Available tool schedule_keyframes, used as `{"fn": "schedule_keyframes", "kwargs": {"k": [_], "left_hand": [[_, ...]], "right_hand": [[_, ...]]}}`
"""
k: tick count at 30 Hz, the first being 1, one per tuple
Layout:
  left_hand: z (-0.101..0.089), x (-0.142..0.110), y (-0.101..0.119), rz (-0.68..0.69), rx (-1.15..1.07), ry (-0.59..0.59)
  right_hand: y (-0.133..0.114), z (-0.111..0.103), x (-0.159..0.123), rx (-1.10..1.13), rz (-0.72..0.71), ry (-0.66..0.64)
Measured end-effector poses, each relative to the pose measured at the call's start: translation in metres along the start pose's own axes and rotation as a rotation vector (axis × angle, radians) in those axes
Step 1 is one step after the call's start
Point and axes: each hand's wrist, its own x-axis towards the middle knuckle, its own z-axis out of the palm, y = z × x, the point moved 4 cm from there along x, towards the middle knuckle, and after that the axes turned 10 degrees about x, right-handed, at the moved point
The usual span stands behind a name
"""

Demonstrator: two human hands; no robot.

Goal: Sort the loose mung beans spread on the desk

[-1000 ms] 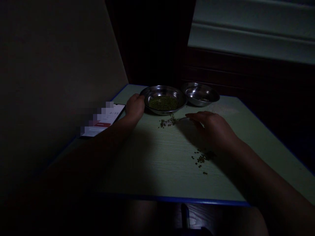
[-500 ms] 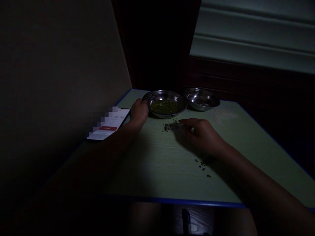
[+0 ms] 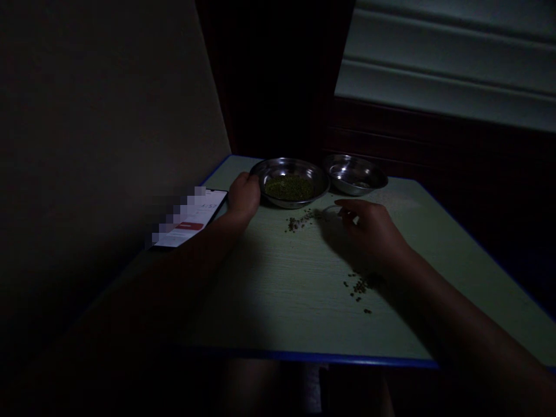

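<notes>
At 10 o'clock your phone (image 3: 191, 217) lay by the wall. Your left hand (image 3: 243, 197) closed on the rim of a steel bowl (image 3: 319, 179) at 12, apparently steadying it, green beans (image 3: 289, 187) inside. Your right hand (image 3: 369, 229) pinched what looked like a small spoon (image 3: 328, 211) beside spilled beans (image 3: 297, 221). A second bowl (image 3: 373, 180) sat at 1, with the blue worktop edge (image 3: 304, 357) at 6.

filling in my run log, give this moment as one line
left hand gripping bowl rim | right hand holding spoon at loose beans on table | beans in bowl
</notes>
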Motion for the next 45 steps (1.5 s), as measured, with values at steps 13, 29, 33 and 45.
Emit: {"fn": "schedule_keyframes", "kwargs": {"k": [13,29,33,45], "left_hand": [[-0.003,-0.004,0.005,-0.022,0.01,-0.026],[-0.003,-0.004,0.006,-0.017,0.032,-0.033],[-0.003,-0.002,0.005,-0.014,0.025,-0.014],[0.0,0.002,0.001,-0.019,0.001,-0.014]], "right_hand": [[-0.032,0.018,-0.006,-0.026,-0.185,-0.179],[-0.008,0.017,0.001,-0.101,-0.105,-0.047],[-0.019,0.022,0.0,-0.074,-0.15,-0.117],[-0.029,0.022,-0.001,-0.124,-0.149,-0.217]]}}
